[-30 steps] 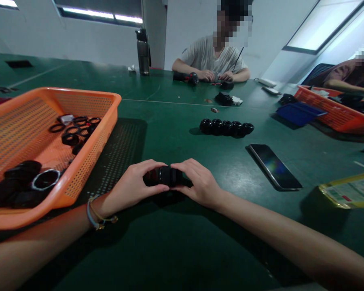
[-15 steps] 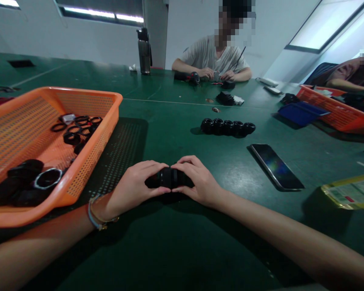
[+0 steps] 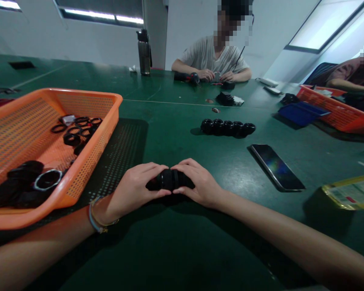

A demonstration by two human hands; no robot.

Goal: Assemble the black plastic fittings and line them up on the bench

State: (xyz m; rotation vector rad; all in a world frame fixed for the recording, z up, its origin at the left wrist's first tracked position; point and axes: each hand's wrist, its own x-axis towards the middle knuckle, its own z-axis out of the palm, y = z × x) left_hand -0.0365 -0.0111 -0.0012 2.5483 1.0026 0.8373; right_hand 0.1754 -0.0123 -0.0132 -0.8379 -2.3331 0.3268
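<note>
Okay so both hands are busy with one thing: a dark black cylindrical piece with a ridged middle (image 3: 169, 180), lying sideways low over the green tabletop (image 3: 176, 250). Left hand (image 3: 141, 182) is curled around one end, right hand (image 3: 202, 184) around the other, thumbs and fingertips almost meeting at the middle. Can't tell if the piece actually touches the surface.

Label-wise: the yellow-edged box with a pale panel (image 3: 350, 192), over on the right, has greenish print and a red patch, but it's way too blurry to read. There's also a small whitish tag (image 3: 69, 119) among the thin black rings (image 3: 74, 130) in the orange perforated plastic basket (image 3: 92, 167), left of the hands; no luck reading that either.

Past the hands sits a row of five glossy black rounded parts (image 3: 228, 127), touching side to side. The dark-screened rectangular phone (image 3: 276, 167) lies between that row and the box; I can't make out a logo on it.
</note>
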